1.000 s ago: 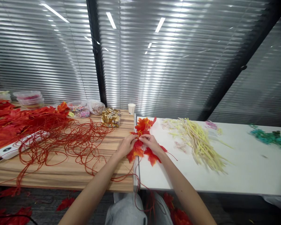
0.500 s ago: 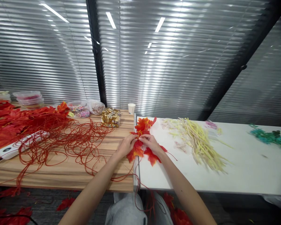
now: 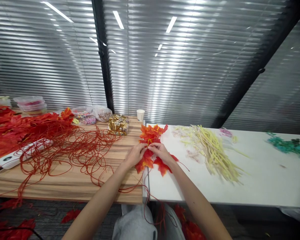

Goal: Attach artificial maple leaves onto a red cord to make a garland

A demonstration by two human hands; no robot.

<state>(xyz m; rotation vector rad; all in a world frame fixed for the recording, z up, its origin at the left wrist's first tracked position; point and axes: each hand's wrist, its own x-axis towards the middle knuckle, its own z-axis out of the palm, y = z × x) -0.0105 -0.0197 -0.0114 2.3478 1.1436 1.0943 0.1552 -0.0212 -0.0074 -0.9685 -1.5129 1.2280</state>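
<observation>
My left hand [image 3: 135,155] and my right hand [image 3: 162,152] meet over a cluster of red-orange artificial maple leaves [image 3: 150,146] at the seam between the wooden table [image 3: 65,180] and the white table [image 3: 265,180]. Both hands pinch the leaf cluster with fingers curled, fingertips almost touching. More leaves of the same cluster [image 3: 152,131] stick out beyond the fingers. A thin red stem wire [image 3: 150,206] trails from the leaves down toward my lap.
A tangle of red wire stems [image 3: 65,146] and red leaves [image 3: 12,131] covers the wooden table, with a white power strip [image 3: 20,155], gold wrapped packets [image 3: 118,124], bags of beads [image 3: 93,116], plastic tubs [image 3: 31,104] and a paper cup [image 3: 140,115]. Pale yellow stems [image 3: 210,150] and teal foliage [image 3: 287,146] lie on the white table.
The view has shifted slightly; both hands stay pinched on the leaf cluster in the same place.
</observation>
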